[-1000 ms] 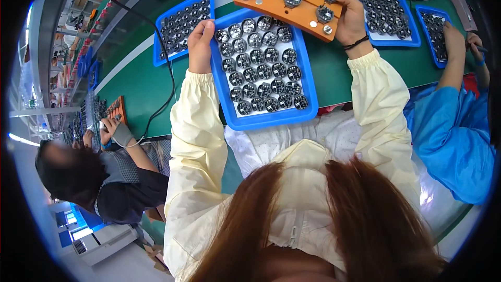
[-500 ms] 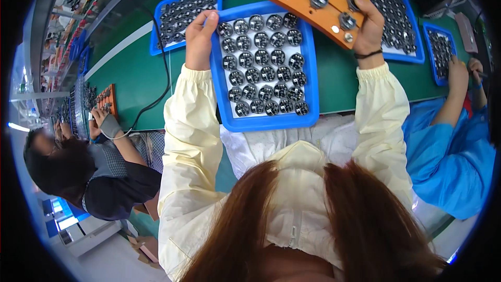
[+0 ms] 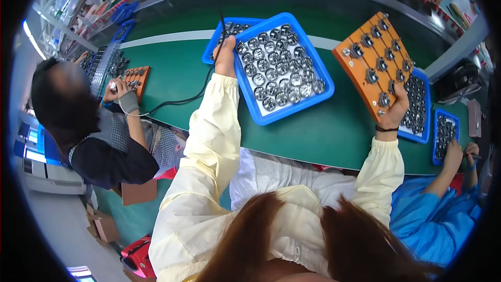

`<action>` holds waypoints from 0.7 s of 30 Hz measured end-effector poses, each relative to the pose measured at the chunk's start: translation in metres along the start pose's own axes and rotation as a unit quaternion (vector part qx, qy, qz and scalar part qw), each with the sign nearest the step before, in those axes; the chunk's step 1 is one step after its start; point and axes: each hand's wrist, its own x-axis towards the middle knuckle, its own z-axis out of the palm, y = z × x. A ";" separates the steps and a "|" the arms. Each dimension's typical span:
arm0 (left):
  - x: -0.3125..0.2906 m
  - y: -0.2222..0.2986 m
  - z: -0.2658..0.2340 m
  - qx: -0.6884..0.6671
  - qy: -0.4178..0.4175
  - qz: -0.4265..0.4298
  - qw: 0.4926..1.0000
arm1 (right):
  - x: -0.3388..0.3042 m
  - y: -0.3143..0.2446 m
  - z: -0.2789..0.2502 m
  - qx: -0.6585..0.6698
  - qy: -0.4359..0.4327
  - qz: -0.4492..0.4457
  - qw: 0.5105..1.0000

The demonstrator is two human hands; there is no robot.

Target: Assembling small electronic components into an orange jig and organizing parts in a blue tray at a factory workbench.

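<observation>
My left hand [image 3: 225, 57] grips the left rim of a blue tray [image 3: 267, 119], thumb on top and fingers hidden beneath. Rows of small round black-and-silver parts [image 3: 282, 67] sit on the tray's white lining. The tray is tilted over the green table. In my right hand [image 3: 395, 109] is an orange fixture board [image 3: 360, 75], held up at a slant by its lower right edge. Several dark metal parts [image 3: 371, 76] are seated along its grooves.
Another blue tray [image 3: 210, 47] lies partly behind mine. To the right stands a blue tray of dark parts [image 3: 416, 105], partly covered by the board. A black cable [image 3: 209, 75] hangs by my left hand. People work on both sides, one with an orange fixture [image 3: 140, 81].
The blue tray has moved forward, away from my body, and turned at a slant. The orange board has swung more upright and shows more of its face. My view has shifted.
</observation>
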 end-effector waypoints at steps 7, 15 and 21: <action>0.032 0.015 -0.043 -0.139 0.077 0.210 0.965 | 0.006 0.000 0.018 -0.030 0.014 0.002 0.999; 0.050 0.025 -0.070 -0.063 0.323 0.277 0.903 | 0.003 0.002 0.032 -0.037 -0.011 0.005 0.999; 0.042 0.027 -0.060 -0.132 0.200 0.270 0.933 | 0.008 0.003 0.026 -0.043 -0.008 -0.007 0.999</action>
